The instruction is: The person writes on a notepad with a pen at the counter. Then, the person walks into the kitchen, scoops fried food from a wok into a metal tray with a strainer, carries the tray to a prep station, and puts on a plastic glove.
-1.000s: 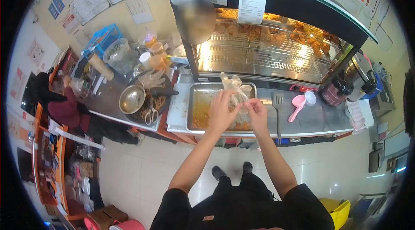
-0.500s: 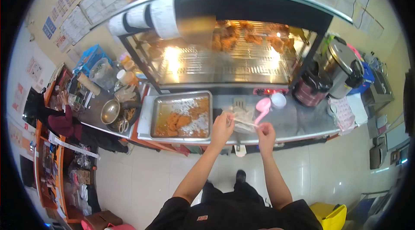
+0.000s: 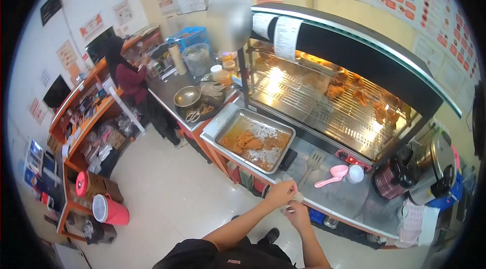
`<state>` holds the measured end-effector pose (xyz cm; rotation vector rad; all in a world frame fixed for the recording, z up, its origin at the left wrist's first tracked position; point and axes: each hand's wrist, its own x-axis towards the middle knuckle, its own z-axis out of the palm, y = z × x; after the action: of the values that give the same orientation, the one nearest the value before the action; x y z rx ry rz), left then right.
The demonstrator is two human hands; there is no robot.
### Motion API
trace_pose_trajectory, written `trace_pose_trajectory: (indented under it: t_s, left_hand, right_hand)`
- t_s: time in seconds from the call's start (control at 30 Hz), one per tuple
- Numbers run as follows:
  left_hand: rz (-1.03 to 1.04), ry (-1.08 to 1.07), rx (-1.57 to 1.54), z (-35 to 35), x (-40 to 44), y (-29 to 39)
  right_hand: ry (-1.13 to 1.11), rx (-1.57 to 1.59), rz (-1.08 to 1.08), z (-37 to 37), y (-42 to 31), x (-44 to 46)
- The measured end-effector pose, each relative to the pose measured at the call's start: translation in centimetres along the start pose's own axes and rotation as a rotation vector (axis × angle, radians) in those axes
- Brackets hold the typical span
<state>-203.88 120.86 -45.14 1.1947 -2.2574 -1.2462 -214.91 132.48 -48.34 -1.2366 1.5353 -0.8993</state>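
Note:
My left hand (image 3: 281, 194) is closed in a pinch on a thin, see-through piece of plastic that looks like a disposable glove (image 3: 298, 197). Right beside and below it, my right hand (image 3: 297, 214) also pinches the plastic, fingers curled. Both hands are in front of the counter's front edge. A metal tray (image 3: 220, 143) with breaded chicken (image 3: 248, 141) in loose crumbs sits to the upper left of my hands. Above them on the counter lie a slotted spatula (image 3: 314, 162) and a pink scoop (image 3: 334, 175).
A lit glass warmer (image 3: 324, 102) with fried chicken stands behind the counter. A white cup (image 3: 356, 174) and large cookers (image 3: 431, 173) are to the right. On the left are a metal bowl (image 3: 187, 96) and tongs (image 3: 193, 116); a person (image 3: 129, 79) in a maroon top works farther back.
My view has swung to the left. My hands have come closer together and nearer my body, and the plastic, stretched between them before, is now bunched.

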Motion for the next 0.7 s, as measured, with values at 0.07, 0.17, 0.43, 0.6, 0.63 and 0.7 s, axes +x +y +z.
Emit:
trace_pose_trajectory:
  t_s: [0.07, 0.17, 0.43, 0.6, 0.63, 0.7]
  left_hand:
    - [0.151, 0.164, 0.1, -0.8, -1.5, -0.5]
    - [0.249, 0.408, 0.086, -3.6, -4.8, 2.4]
    - [0.151, 0.518, 0.036, -5.3, -13.7, 0.8]
    - [0.054, 0.592, -0.008, -6.8, -16.3, -1.7]
    - [0.044, 0.607, -0.01, -7.6, -16.8, -2.0]
    - [-0.129, 0.476, -0.197, -9.0, -18.4, -3.3]
  right_hand:
    - [-0.049, -0.154, -0.185, 1.5, -0.3, 0.5]
    - [0.032, -0.172, -0.382, 2.9, -1.6, 0.8]
    - [0.072, 1.048, 0.15, 7.7, -5.2, 0.5]
    - [0.036, 0.783, 0.078, 12.3, -5.7, 1.4]
    - [0.031, 0.682, 0.093, 12.6, -6.5, 1.9]
    - [0.108, 0.612, -0.03, 12.6, -8.1, 2.6]
